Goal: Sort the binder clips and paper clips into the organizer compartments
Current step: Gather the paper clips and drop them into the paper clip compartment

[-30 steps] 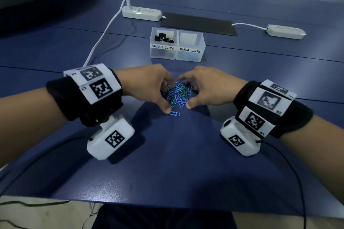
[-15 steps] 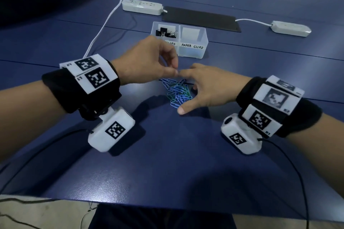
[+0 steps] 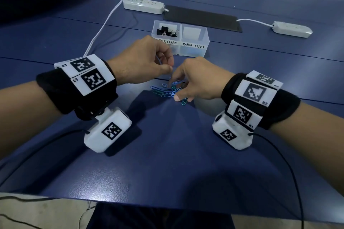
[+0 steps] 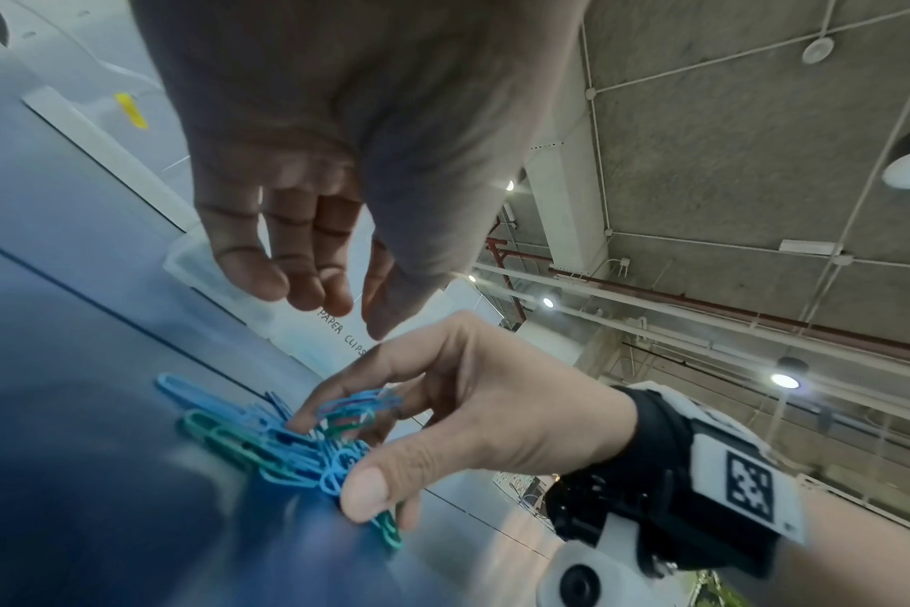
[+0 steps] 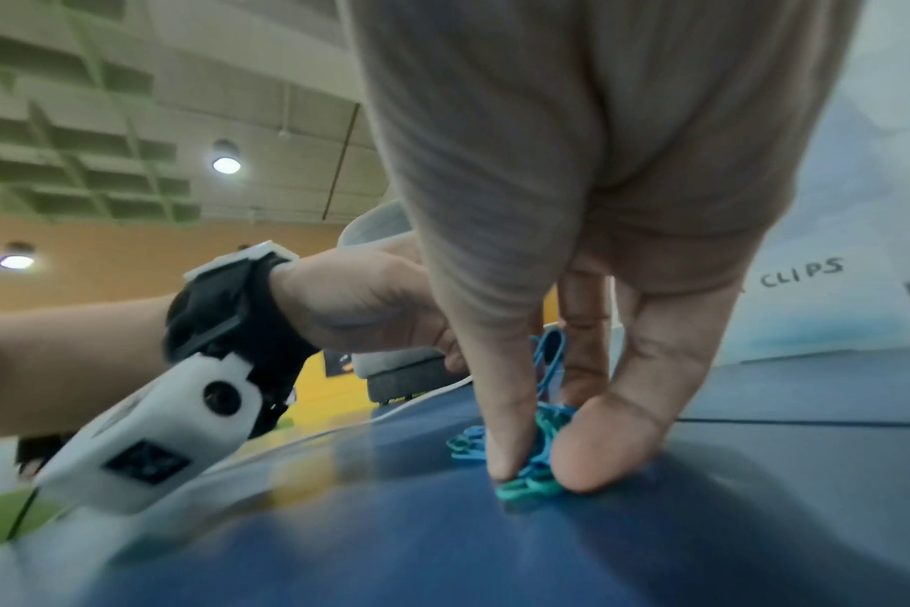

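Paper clips heaped under right grip, pinching some; left grip pinches one above.

Both forearms reach forward, each wrist wearing a black band with white marker tiles and a white camera housing beneath. The left hand is raised, fingers curled, thumb and forefinger pinched together; what it holds cannot be told for certain. The right hand sits lower, palm down, fingers and thumb bent, tips pressed downward and drawn toward each other.
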`<action>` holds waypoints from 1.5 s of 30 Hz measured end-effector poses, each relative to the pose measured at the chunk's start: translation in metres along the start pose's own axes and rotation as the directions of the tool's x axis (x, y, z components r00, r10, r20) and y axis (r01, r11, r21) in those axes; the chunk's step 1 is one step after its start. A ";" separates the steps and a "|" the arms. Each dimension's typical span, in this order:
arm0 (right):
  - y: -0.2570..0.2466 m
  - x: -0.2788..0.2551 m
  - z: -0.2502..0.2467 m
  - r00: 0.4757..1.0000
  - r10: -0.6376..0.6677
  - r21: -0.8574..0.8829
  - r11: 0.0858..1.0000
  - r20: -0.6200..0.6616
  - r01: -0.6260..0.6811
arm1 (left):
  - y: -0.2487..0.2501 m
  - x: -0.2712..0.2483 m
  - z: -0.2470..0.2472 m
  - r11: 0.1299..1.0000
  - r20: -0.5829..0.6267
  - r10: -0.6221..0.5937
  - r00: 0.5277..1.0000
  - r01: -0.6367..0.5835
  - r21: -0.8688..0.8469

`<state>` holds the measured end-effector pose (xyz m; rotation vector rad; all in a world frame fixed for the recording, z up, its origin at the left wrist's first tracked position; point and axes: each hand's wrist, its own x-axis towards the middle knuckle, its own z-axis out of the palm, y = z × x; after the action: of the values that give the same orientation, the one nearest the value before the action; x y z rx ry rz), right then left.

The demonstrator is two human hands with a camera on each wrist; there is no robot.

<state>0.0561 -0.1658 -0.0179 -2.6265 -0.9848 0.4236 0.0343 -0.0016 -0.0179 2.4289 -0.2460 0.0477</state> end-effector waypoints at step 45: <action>0.056 0.086 -0.085 0.948 0.228 -0.092 0.963 -0.223 -0.254 | 0.007 0.001 0.003 0.877 0.378 -0.067 0.924 -0.126 0.464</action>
<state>0.1824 -0.1629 0.0237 -2.8399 -0.6418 0.1369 0.0342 -0.0093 -0.0158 2.9212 -0.5001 -0.4074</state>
